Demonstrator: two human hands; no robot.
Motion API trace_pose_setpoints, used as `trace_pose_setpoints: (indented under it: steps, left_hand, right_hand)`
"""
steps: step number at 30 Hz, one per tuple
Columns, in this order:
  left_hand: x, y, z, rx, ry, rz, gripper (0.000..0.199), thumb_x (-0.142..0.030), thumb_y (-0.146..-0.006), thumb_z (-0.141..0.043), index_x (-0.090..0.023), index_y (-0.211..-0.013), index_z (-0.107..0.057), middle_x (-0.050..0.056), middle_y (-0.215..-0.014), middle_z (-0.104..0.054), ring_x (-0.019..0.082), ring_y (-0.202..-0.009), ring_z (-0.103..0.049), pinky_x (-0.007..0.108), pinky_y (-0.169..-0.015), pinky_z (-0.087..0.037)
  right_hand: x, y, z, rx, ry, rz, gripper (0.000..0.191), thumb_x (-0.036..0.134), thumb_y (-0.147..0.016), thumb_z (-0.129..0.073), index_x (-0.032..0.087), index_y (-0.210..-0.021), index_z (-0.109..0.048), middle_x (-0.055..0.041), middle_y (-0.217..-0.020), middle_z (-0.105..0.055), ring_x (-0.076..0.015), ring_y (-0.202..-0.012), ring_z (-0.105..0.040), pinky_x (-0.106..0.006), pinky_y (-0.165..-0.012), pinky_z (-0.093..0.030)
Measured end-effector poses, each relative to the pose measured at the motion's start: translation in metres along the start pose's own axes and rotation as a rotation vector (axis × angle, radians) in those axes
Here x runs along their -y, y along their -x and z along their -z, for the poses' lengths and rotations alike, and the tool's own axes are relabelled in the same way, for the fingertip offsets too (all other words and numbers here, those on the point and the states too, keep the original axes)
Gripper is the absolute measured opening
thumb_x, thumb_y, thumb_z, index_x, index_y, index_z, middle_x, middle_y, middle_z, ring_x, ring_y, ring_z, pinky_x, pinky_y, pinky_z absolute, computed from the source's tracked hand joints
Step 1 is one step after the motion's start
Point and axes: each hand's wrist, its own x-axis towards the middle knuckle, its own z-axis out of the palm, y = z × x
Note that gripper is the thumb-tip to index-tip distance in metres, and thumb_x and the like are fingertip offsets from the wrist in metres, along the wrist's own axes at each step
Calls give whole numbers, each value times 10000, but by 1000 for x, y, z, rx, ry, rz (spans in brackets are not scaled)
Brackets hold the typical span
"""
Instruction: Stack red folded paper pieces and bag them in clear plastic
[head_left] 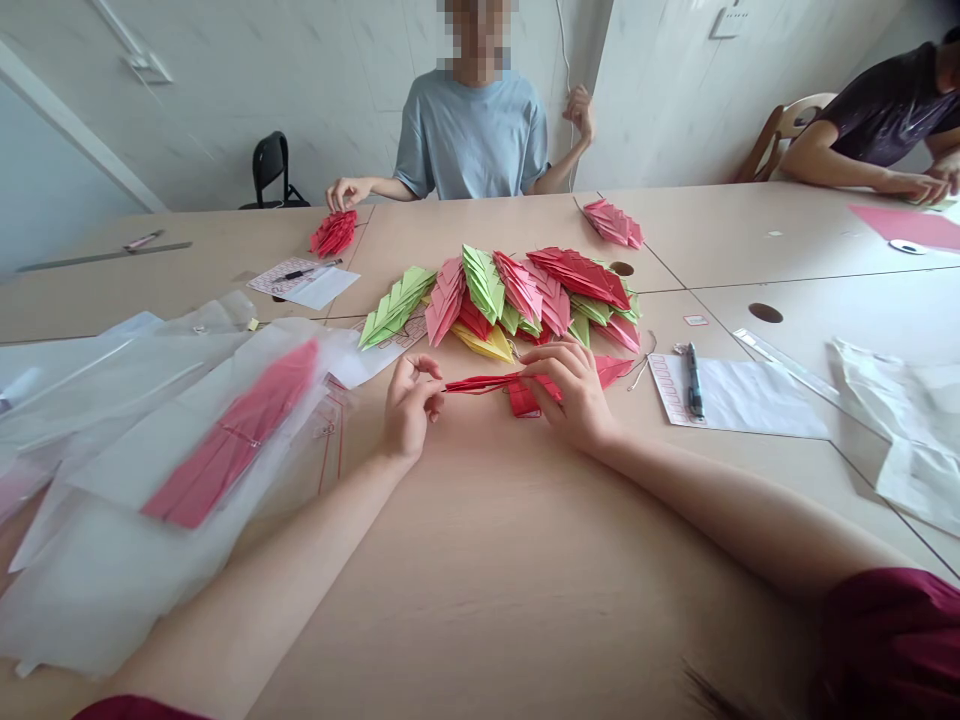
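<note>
Against a pale wall, set over a wood-toned worktop. Holding a narrow red folded paper crosswise between both hands, midway between the worktop's left and right sides and well in from its near edge. Lying with its long axis almost parallel to that edge, rightward from the left hand and leftward from the right hand. Pinched at its slim left tip by the left thumb and fingertips; grasped farther along by the right fingers, arched over from above. Equally near to both, being in contact with each. Partly hidden under the right fingers, so impossible to tell whether joined to the red paper just beyond. Just past the hands, toward the far edge, heaped with green, pink, red and yellow folded pieces. Flanked to the left by translucent wrapping around a pink strip, to the right by a pen on a white sheet. At the far edge, touched by a seated person in blue, with a red bundle under the fingers.
</note>
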Motion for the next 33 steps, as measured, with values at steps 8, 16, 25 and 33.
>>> trace_pose_setpoints:
  steps: [8,16,25,33]
  left_hand:
    - [-1,7,0,110,-512,-473,195,-201,-838,-654,-195,-1030,-683,59,-1065,-650,151,-875,-651,227,-653,-576]
    - [0,10,-1,194,-706,-681,197,-168,-883,-615,-227,-1045,-711,45,-1029,-707,151,-907,-676,253,-790,-579]
    - [1,12,-3,266,-752,-802,256,-138,-884,-613,-259,-1095,-693,39,-1033,-683,136,-905,-668,249,-801,-558]
    - [-1,16,-6,307,-790,-893,258,-134,-862,-650,-236,-1099,-669,19,-989,-728,136,-870,-694,243,-811,-568]
  right_hand:
    - [-3,0,-2,-57,0,-28,85,225,-907,-572,247,-985,-598,-56,-1083,-647,-232,-1041,-578,-462,-975,-408]
    - [6,1,3,-80,19,176,121,170,-865,-616,258,-944,-593,-30,-1053,-659,-210,-995,-607,-476,-1009,-397]
    - [7,2,1,-84,29,254,130,183,-862,-629,259,-959,-585,-26,-1039,-677,-197,-986,-619,-478,-1038,-394]
    - [8,2,1,-49,11,284,123,154,-858,-625,237,-942,-590,-23,-1022,-695,-182,-980,-630,-458,-1038,-404]
